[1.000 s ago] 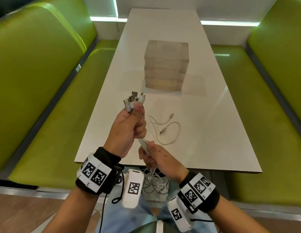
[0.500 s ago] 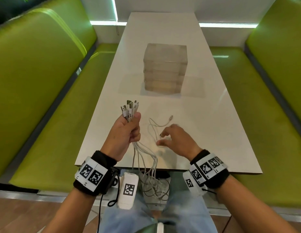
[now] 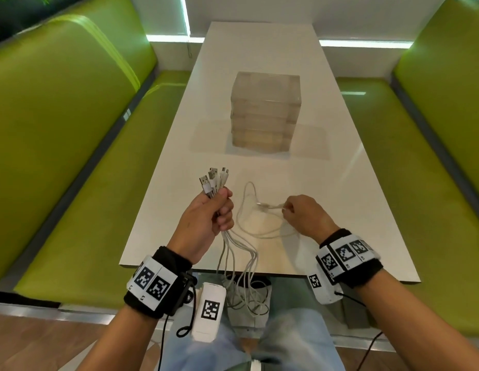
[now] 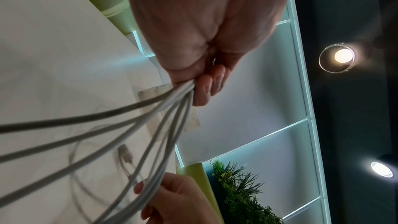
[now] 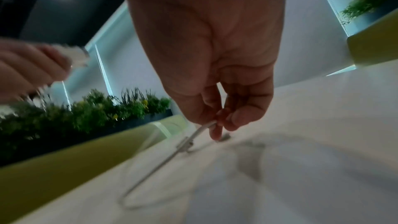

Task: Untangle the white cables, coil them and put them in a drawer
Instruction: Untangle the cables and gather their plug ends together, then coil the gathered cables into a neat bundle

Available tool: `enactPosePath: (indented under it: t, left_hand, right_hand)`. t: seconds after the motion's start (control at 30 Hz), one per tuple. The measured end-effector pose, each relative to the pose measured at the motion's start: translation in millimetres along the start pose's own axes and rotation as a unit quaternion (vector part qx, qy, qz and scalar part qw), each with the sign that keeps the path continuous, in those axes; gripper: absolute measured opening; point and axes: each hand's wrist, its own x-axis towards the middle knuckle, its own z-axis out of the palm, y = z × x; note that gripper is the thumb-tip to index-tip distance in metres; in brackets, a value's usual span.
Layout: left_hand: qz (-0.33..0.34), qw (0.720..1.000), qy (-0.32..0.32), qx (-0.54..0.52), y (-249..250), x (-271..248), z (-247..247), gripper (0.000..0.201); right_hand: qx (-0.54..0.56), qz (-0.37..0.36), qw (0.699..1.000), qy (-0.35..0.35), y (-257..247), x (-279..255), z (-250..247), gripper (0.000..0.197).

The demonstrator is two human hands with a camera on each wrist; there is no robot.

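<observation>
Head view: the left hand (image 3: 203, 223) grips a bundle of white cables (image 3: 234, 253) upright, nearer than the drawer unit (image 3: 265, 113). The right hand (image 3: 304, 215) apparently pinches a loose cable (image 3: 259, 228) lying on the table (image 3: 366, 210).

A bundle of white USB cables (image 3: 234, 247) is gripped in the left hand (image 3: 206, 223) at frame centre, plugs (image 3: 214, 179) fanned upward, tails hung past the table (image 3: 353, 215) edge. A loose cable (image 3: 259, 228) on the table is pinched by the right hand (image 3: 305, 215). A translucent drawer unit (image 3: 265, 113) is seen above centre, flanked by green benches (image 3: 72, 170).
</observation>
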Motion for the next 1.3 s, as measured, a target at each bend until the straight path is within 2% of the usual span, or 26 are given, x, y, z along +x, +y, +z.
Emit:
enactPosePath:
  t: [0.1, 0.17, 0.23, 0.37, 0.43, 0.67, 0.73, 0.8, 0.87, 1.0, 1.07, 1.17, 1.3]
  left_hand:
    - [-0.001, 1.0, 0.002, 0.019, -2.7, 1.6, 1.7, 0.022]
    - [0.0, 0.999, 0.009, 0.031, -4.7, 2.6, 5.1, 0.023]
    - [-0.002, 0.999, 0.012, 0.032, -5.5, 3.5, 9.5, 0.022]
    - [-0.004, 1.0, 0.0, -0.018, -5.4, 2.0, 15.6, 0.025]
    - [-0.002, 0.999, -0.033, -0.039, -4.3, -1.1, 16.7, 0.027]
    - [0.03, 0.996, -0.087, -0.02, -6.0, -4.9, 13.2, 0.032]
    - [0.045, 0.997, -0.062, -0.018, -4.3, -4.1, 11.5, 0.035]
    - [0.07, 0.995, -0.017, -0.07, 5.6, -0.5, 4.9, 0.026]
    - [0.105, 0.986, 0.032, -0.128, 19.4, 3.4, -6.3, 0.021]
    - [0.148, 0.974, 0.091, -0.143, 35.4, 7.4, -29.1, 0.022]
    - [0.166, 0.971, 0.096, -0.146, 38.6, 9.0, -37.6, 0.021]
    - [0.183, 0.968, 0.096, -0.146, 41.9, 10.5, -44.5, 0.023]
    - [0.186, 0.968, 0.088, -0.143, 40.2, 10.3, -38.1, 0.022]
  right_hand:
    - [0.161, -0.022, 0.983, 0.081, -21.9, -20.7, -21.3, 0.015]
    - [0.326, -0.034, 0.94, 0.098, -43.2, -40.6, -35.1, 0.011]
    - [0.405, -0.068, 0.908, 0.081, -62.5, -58.2, -41.0, 0.008]
    - [0.346, -0.141, 0.927, 0.03, -81.3, -74.9, -24.2, 0.008]
    - [0.343, -0.162, 0.925, 0.035, -83.1, -77.2, -15.2, 0.002]
    - [0.341, -0.169, 0.922, 0.071, -85.9, -76.4, -12.3, 0.012]
    - [0.301, -0.178, 0.936, 0.035, -83.7, -74.5, -14.7, 0.02]
    - [0.21, -0.189, 0.959, -0.026, -74.4, -70.6, -17.0, 0.028]
    - [0.173, -0.177, 0.966, -0.069, -57.1, -66.7, -19.0, 0.032]
    - [0.173, -0.161, 0.964, -0.124, -31.2, -64.1, -24.0, 0.027]
    - [0.151, -0.154, 0.96, -0.178, -24.4, -63.9, -20.7, 0.024]
    - [0.164, -0.14, 0.94, -0.265, -18.8, -69.0, -9.4, 0.02]
    - [0.159, -0.158, 0.932, -0.285, -26.2, -76.6, 7.9, 0.015]
